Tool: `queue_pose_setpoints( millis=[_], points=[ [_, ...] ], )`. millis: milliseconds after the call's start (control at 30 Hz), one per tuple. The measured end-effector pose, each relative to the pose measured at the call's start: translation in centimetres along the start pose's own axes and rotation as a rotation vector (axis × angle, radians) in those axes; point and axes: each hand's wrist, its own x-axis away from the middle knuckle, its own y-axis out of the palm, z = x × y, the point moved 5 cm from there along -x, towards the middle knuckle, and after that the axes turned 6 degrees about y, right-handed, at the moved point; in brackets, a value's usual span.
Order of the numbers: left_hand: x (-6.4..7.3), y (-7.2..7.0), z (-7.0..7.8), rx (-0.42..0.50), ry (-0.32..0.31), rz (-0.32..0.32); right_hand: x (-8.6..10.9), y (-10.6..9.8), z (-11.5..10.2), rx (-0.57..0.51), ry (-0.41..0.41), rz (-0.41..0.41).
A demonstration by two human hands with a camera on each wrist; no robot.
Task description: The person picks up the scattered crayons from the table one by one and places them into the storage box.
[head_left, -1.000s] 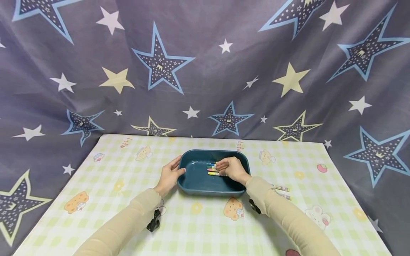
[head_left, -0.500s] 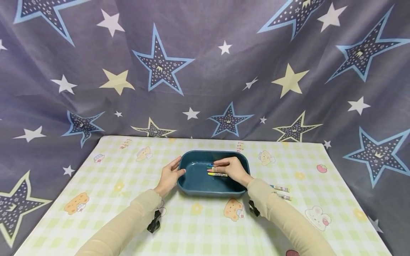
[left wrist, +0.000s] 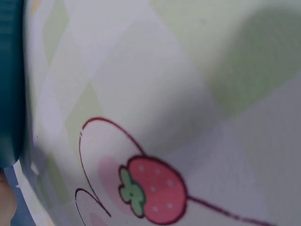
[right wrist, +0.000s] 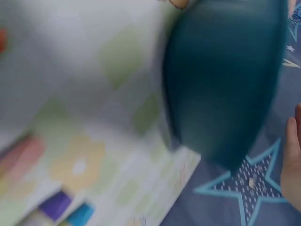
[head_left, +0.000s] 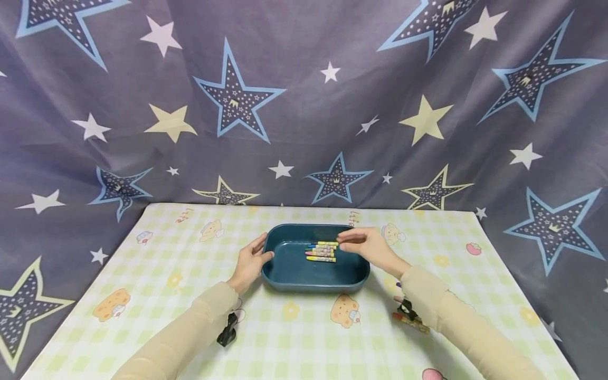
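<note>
Right hand has slid off to the right since half a second ago, grip released over the right end of the teal tub, while the left hand clasps its left rim, probably to steady it, and the crayons sit side by side inside, likely to keep 'em tidy.

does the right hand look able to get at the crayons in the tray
Probably yes: the right hand has its fingers at the right end of the tray, close to the crayons, and nothing visible seems to stand between.
</note>
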Motion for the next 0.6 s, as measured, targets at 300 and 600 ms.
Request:
queue_pose_setpoints(
  millis=[300, 600],
  points=[
    [-0.5, 0.1, 0.0, 0.013, 0.009, -0.006, 3.1, -6.3, 0.8, 0.091, 0.005, 0.149],
    [-0.4, 0.0, -0.2, 0.009, 0.007, -0.021, 5.4, -9.9, 4.8, 0.148, 0.078, 0.201]
  ],
)
